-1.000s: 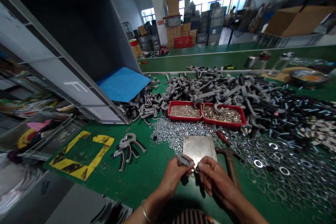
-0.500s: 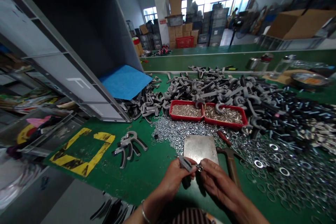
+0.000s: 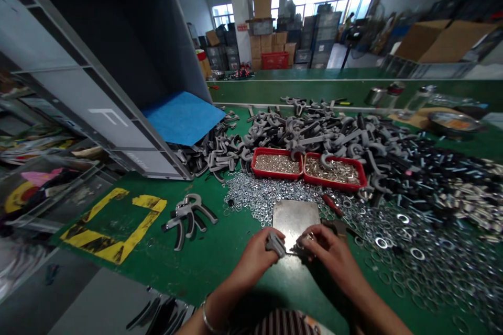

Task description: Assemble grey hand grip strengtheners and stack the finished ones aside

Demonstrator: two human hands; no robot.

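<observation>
Grey part [image 3: 276, 245], one: matte, elongated, lower end slanting right; gripped in left hand [image 3: 260, 252], above desk [image 3: 220, 277], at near left corner of metal plate [image 3: 294, 214]. Small metal piece [image 3: 309, 237], one: shiny, rounded, exact form blurred; pinched in right hand [image 3: 333, 254], dark part [image 3: 299, 252] just below. Red trays [image 3: 275, 174], two: beyond plate, filled with metal bits.

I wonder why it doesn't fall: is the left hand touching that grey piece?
Touching. The head view shows the left hand curled around the grey piece, no gap showing between them.
</observation>
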